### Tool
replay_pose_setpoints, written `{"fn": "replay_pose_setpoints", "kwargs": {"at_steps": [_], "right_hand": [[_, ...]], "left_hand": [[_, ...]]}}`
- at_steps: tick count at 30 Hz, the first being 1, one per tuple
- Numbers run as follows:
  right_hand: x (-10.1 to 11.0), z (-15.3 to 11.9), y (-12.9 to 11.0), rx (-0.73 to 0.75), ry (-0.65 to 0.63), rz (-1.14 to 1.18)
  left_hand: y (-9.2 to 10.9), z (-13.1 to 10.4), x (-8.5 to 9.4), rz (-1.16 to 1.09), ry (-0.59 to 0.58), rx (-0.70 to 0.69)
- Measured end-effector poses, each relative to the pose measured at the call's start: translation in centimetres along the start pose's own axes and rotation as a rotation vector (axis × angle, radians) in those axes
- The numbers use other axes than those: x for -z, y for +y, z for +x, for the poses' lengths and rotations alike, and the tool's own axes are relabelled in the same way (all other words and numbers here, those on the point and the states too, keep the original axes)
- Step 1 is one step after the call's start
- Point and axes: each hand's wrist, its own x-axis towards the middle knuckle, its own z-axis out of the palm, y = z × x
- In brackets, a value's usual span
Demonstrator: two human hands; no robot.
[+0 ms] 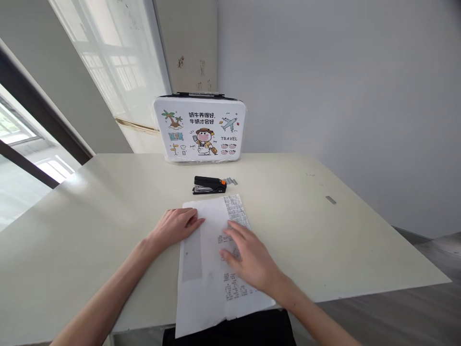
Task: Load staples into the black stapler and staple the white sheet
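Observation:
White printed paper [212,298] lies on the table and hangs a little over its near edge. A grey grid-like picture and dark text show on its right part, with a faint grey patch on the left. My left hand [178,226] rests on the upper left edge with its fingers curled down on the paper and the thumb stretched out. Over the right part of the paper is my right hand [254,257], its fingers apart and nothing held in them. Just beyond the paper's top edge a black stapler [209,185] with an orange button lies on its own.
Strips of staples [231,181] lie beside the stapler, and another grey strip [330,199] is farther right. A white case [201,129] with cartoon prints stands at the back of the pale table [118,202]. A window [21,125] is at the left.

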Motion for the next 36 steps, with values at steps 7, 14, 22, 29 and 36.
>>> {"fn": "replay_pose_setpoints", "kwargs": {"at_steps": [7,14,22,29,36], "right_hand": [[2.7,8.5,3.2,0.099,0.251,0.064],[1.4,16.2,4.5,0.164,0.215,-0.004],[-1.1,19.0,4.5,0.195,0.213,0.016],[0.6,15.9,5.1,0.215,0.296,0.121],[6.1,6.7,9.5,0.008,0.326,0.181]], "left_hand": [[-1.2,-0.4,0.3,-0.014,0.011,0.012],[-1.5,-0.5,-0.2,-0.009,0.034,-0.005],[-1.8,-0.5,-0.3,0.009,0.031,-0.002],[-1.6,-0.4,0.0,0.0,0.01,0.01],[-1.9,-0.4,0.1,-0.019,0.022,0.031]]}}
